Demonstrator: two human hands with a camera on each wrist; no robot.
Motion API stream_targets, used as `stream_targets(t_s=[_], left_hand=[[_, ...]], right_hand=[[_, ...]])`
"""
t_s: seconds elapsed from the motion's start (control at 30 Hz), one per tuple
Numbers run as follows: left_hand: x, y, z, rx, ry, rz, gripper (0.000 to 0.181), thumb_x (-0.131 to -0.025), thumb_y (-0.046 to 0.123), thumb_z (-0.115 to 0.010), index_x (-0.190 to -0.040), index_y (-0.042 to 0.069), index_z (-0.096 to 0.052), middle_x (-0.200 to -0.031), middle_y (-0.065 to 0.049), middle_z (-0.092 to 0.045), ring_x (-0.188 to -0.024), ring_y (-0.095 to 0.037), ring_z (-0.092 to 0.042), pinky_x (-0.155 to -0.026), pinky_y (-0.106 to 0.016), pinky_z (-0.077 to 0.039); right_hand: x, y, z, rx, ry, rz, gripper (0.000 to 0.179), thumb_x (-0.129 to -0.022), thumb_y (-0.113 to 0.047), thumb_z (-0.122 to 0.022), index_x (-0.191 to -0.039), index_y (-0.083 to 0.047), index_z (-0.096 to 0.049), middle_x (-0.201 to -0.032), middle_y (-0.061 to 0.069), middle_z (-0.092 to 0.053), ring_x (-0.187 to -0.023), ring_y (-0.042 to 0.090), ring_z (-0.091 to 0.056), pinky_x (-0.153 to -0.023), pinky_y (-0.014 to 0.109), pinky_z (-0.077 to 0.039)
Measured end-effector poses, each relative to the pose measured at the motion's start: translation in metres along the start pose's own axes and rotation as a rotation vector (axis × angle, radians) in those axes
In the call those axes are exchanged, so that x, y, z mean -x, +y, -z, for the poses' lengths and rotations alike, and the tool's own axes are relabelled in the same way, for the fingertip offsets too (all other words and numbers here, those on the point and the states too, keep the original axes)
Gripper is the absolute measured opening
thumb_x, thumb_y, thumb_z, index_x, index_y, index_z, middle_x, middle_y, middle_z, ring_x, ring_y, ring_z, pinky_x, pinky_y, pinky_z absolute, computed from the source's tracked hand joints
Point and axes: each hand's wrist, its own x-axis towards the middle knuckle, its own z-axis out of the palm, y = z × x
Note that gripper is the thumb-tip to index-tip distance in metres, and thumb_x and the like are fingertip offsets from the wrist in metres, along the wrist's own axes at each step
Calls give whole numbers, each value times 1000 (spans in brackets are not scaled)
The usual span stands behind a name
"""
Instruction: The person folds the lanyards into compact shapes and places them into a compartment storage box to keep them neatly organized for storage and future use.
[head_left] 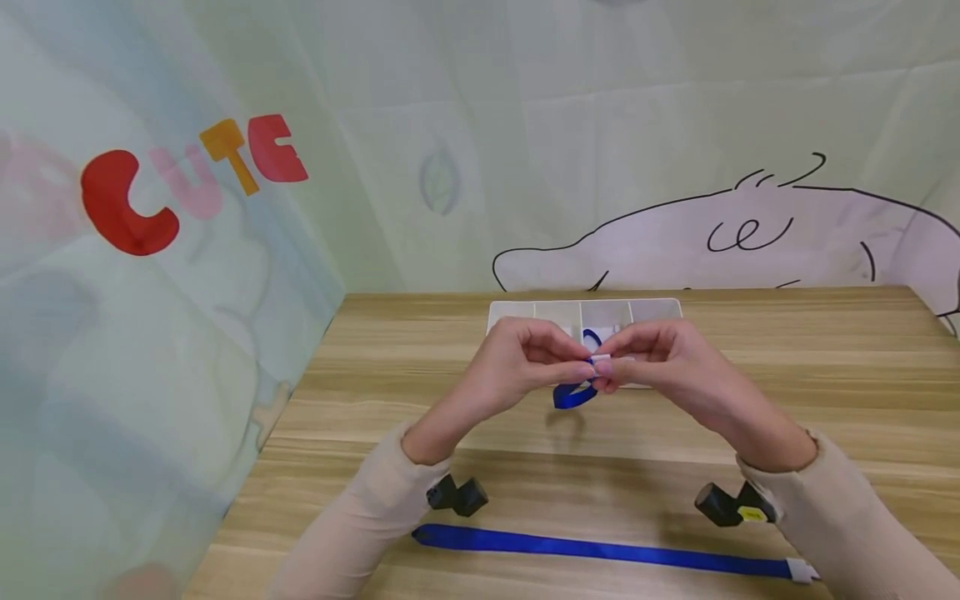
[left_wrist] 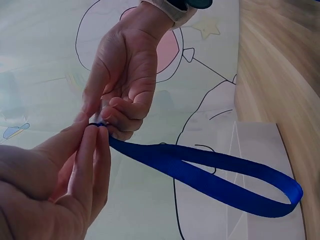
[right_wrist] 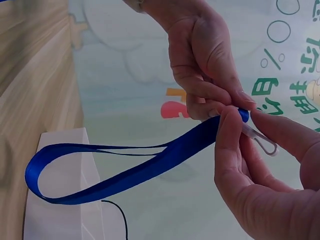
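Note:
Both hands meet over the table around a short blue lanyard, its loop hanging toward the white box. The left hand pinches the lanyard's gathered end between thumb and fingertips. Opposite it, the right hand pinches the same end at a small white clip piece. In the right wrist view, a pale hook sticks out past the right fingers, beside the folded blue band. Fingertips hide most of the joint between band and clip.
Behind the hands stands a white compartment box. A second blue lanyard with a white end piece lies flat along the near part of the wooden table. A printed cloth hangs beyond the table's far edge.

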Motion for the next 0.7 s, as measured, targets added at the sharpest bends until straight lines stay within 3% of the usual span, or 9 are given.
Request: stream_targets(t_s=[0.47,0.7], left_hand=[[1,-3,-10,-88,119,-121,25,-73,4,-88,-89,2,-68,-81,-6,-70,-69,-15,-68,-67,-32,-60],[2,1,-12,-124,119,-91,22,-75,2,-87,-90,1,-71,-83,-6,-72,-71,-12,-70,-70,-29,-60]], right_hand=[[-1,-2,-2,0,14,-1,21,-92,-5,-71,-106,11,-68,-91,13,-74,-82,23,-71,-80,35,-59],[-2,-5,-4,54,47,-27,27,-88,-8,-77,-105,11,-68,-93,14,-73,-79,22,-71,-80,36,-59]])
